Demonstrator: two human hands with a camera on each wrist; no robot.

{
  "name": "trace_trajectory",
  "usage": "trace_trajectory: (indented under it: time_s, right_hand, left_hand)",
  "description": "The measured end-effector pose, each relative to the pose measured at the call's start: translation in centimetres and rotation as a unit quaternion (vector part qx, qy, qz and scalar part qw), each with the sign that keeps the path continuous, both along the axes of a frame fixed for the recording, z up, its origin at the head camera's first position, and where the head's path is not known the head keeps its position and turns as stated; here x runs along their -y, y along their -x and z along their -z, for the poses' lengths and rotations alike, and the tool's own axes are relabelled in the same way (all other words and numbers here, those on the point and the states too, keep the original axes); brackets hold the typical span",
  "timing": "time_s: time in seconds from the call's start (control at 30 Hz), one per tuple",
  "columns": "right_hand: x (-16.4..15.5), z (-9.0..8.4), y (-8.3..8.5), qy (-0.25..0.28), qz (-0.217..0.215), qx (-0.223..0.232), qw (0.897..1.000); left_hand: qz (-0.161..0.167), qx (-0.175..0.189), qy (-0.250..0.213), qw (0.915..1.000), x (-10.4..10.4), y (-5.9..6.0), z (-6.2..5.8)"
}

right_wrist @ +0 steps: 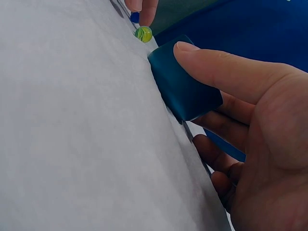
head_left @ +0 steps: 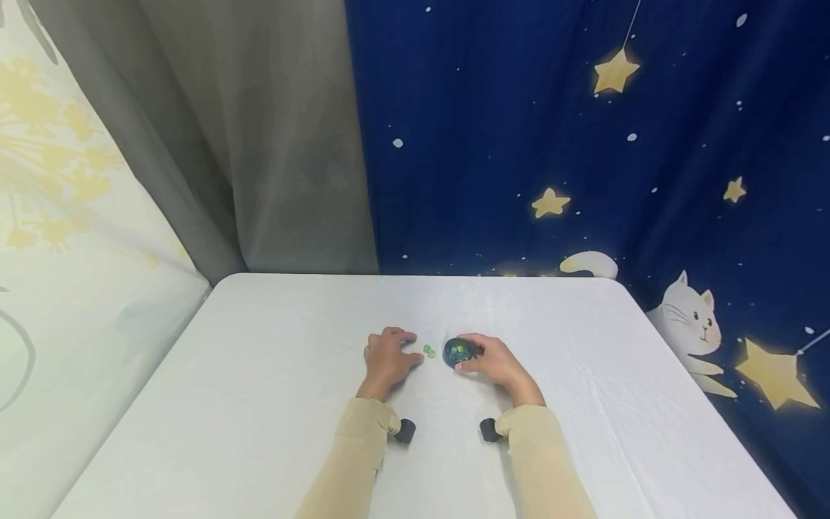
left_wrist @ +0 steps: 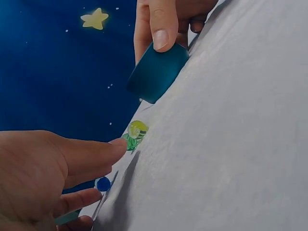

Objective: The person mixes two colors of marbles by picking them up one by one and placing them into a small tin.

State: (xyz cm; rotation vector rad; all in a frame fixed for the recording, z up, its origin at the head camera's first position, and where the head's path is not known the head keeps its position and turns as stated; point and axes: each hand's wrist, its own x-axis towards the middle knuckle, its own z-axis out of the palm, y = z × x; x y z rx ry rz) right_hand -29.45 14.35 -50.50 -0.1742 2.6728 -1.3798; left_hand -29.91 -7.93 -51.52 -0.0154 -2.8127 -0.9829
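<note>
On the white table [head_left: 272, 404] my right hand [head_left: 496, 364] grips a small dark teal cup [head_left: 459, 351], tilted on its side with the thumb [left_wrist: 161, 29] across its wall [right_wrist: 185, 89]. Just left of the cup lie two green-and-yellow marbles [head_left: 429, 350]. My left hand [head_left: 387, 357] rests beside them with its fingers curled. Its thumb tip [left_wrist: 118, 144] touches the green marbles [left_wrist: 134, 132], and a blue marble [left_wrist: 102, 183] is pinched between thumb and finger. The right wrist view shows the green marble [right_wrist: 143, 33] and the blue marble [right_wrist: 134, 17] under the left fingertips [right_wrist: 144, 7].
A dark blue cloth with stars and a white cat [head_left: 690, 324] hangs behind and to the right of the table. A grey curtain [head_left: 259, 144] and a pale flowered cloth [head_left: 65, 180] close the left side. The table's far edge [head_left: 415, 275] meets them.
</note>
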Motion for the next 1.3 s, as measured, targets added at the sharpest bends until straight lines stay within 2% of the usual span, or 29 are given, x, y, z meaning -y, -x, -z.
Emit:
trace_trajectory:
  time_s: [0.23, 0.63, 0.93, 1.3]
  right_hand:
    - [0.04, -0.04, 0.01, -0.004, 0.001, -0.001, 1.0]
    - [0.08, -0.12, 0.01, -0.005, 0.001, 0.001, 1.0]
    - [0.03, 0.06, 0.15, -0.015, 0.002, 0.001, 1.0]
    - [0.13, -0.02, 0.08, -0.011, 0.006, 0.005, 1.0]
  left_hand:
    - [0.007, 0.001, 0.006, 1.0, 0.05, -0.19, -0.21]
    - [0.006, -0.002, 0.001, 1.0, 0.13, 0.08, 0.13]
    - [-0.004, -0.01, -0.013, 0.9999, 0.07, 0.16, 0.27]
    - [-0.025, -0.02, -0.034, 0.9989, 0.04, 0.13, -0.18]
